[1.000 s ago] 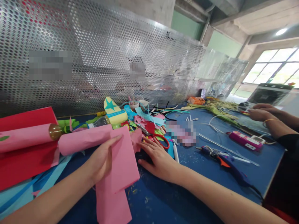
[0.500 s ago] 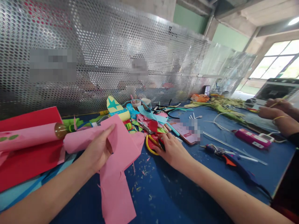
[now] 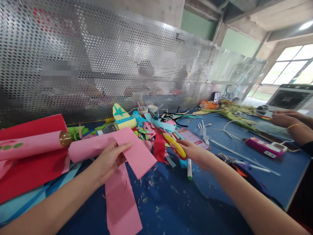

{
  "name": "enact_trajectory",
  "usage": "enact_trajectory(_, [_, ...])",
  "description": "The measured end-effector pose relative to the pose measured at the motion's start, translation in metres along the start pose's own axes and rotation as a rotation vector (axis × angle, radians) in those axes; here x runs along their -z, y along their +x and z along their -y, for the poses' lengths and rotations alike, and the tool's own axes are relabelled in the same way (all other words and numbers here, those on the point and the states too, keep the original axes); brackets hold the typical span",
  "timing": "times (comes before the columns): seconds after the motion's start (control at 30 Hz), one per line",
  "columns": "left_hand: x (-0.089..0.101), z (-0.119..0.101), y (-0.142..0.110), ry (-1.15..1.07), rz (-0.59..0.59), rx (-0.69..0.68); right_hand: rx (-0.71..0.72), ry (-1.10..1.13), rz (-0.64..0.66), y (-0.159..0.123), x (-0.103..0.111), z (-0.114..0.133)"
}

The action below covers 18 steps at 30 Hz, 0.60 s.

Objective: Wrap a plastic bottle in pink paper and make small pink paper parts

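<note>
My left hand [image 3: 111,160] pinches a sheet of pink paper [image 3: 137,153] lifted off the blue table [image 3: 176,199]; a long pink strip [image 3: 121,202] hangs down below it. The paper joins a pink roll [image 3: 88,148] lying toward the left. My right hand [image 3: 195,153] is closed round the yellow and red handles of a pair of scissors [image 3: 172,143], raised just above the table beside a heap of coloured paper scraps [image 3: 154,129]. A white marker pen [image 3: 189,168] lies under that hand.
Red card [image 3: 29,160] and a pink tube [image 3: 29,145] lie at left. A phone [image 3: 193,137], a blue glue gun [image 3: 234,163] and a pink power strip [image 3: 262,147] lie at right. Another person's hands [image 3: 286,119] work at far right. A perforated metal screen [image 3: 110,62] backs the table.
My right hand went from lying flat by the scissors to grasping them and lifting them toward the right. My left hand raised the pink paper off the table.
</note>
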<state>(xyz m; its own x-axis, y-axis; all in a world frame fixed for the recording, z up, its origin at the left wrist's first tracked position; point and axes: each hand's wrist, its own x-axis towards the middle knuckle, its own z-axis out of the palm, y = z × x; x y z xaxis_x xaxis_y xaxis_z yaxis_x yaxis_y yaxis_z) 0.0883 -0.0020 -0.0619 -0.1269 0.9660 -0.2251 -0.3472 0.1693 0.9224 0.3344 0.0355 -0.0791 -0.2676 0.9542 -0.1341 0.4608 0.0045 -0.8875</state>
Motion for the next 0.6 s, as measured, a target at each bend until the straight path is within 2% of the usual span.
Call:
enact_trajectory(0.13, [0.002,0.001,0.000,0.032,0.064,0.008,0.063,0.383,0.117,-0.007,-0.006,0.015])
enact_trajectory(0.2, [0.002,-0.001,0.000,0.012,0.091,0.011,0.094,0.509,0.174,-0.011,-0.011,0.018])
enact_trajectory(0.3, [0.001,-0.012,-0.003,-0.062,0.053,-0.018,0.117,0.622,0.298,-0.017,-0.022,0.018])
enact_trajectory(0.5, [0.007,-0.046,-0.004,-0.264,-0.114,-0.175,0.103,0.696,0.580,-0.044,-0.051,0.004])
enact_trajectory(0.57, [0.012,-0.053,-0.003,-0.290,-0.169,-0.230,0.196,0.636,0.642,-0.052,-0.051,-0.002])
enact_trajectory(0.6, [0.014,-0.055,-0.002,-0.301,-0.192,-0.250,0.279,0.553,0.593,-0.054,-0.049,-0.004])
